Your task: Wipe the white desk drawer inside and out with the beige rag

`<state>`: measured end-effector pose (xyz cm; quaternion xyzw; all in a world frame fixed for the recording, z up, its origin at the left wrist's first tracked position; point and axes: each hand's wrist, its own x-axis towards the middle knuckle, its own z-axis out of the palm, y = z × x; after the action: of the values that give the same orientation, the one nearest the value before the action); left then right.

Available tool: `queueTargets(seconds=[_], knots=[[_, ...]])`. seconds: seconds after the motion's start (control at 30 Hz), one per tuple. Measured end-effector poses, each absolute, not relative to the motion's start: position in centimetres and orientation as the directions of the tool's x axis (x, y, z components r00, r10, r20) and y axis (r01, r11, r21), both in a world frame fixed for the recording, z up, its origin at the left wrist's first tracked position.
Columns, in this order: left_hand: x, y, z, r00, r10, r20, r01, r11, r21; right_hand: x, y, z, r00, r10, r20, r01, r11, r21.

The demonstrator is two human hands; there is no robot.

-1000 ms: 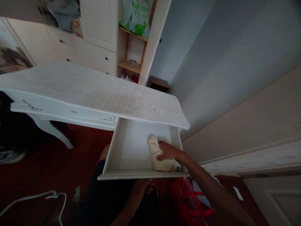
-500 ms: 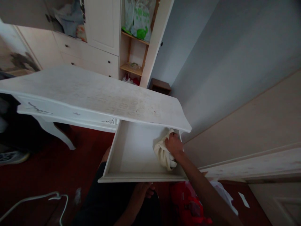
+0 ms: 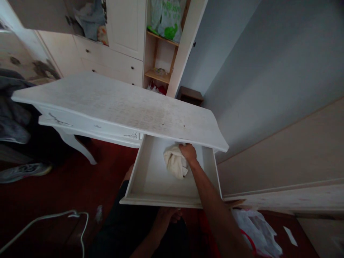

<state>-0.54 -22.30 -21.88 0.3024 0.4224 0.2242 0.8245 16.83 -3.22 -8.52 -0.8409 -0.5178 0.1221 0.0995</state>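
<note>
A cream cloth [image 3: 175, 163] lies bunched in the pulled-out white drawer [image 3: 150, 175], towards the back of its bottom panel. My right hand [image 3: 188, 153] is closed on the cloth's upper right edge, and my forearm crosses over the drawer's front. Below the front panel, my left hand [image 3: 169, 215] is held up against the drawer's lower edge with its fingers curled. The drawer front hides part of that hand. Above the drawer is the white desk [image 3: 129, 104], its top stained with grey smudges.
A white cabinet [image 3: 125, 28] with plastic bags [image 3: 169, 21] on its shelf stands behind the desk. A wall [image 3: 268, 89] runs close along the right. On the red floor are a white plastic bag [image 3: 258, 229], a cable [image 3: 45, 216] and a shoe [image 3: 25, 170].
My right hand has moved the cloth leftward inside the drawer, away from its right side wall. My left hand stays under the drawer front. The view has shifted slightly.
</note>
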Motion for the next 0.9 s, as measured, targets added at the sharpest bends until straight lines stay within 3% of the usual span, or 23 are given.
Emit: queueTargets(seconds=[0.2,0.37,0.63,0.9], knots=[[-0.7,-22.3,-20.6,0.528,0.647,-0.549,-0.13,0.701,0.701,7.3,-1.5,-7.4,0.341,0.925,-0.169,0.86,-0.38,-0.342],[-0.9,-22.2,-19.8,0.556,0.63,-0.542,-0.118,0.705,0.699,2.5,0.9,-7.6,-0.022,0.982,-0.186,0.931,-0.048,-0.363],[-0.3,-22.7,-19.8,0.504,0.672,-0.543,-0.188,0.699,0.69,4.8,0.8,-7.8,-0.283,0.931,-0.229,0.884,0.161,-0.439],[-0.5,-22.7,-19.7,0.528,0.664,-0.529,-0.148,0.686,0.713,4.6,-5.0,-9.0,-0.498,0.814,-0.3,0.838,0.362,-0.408]])
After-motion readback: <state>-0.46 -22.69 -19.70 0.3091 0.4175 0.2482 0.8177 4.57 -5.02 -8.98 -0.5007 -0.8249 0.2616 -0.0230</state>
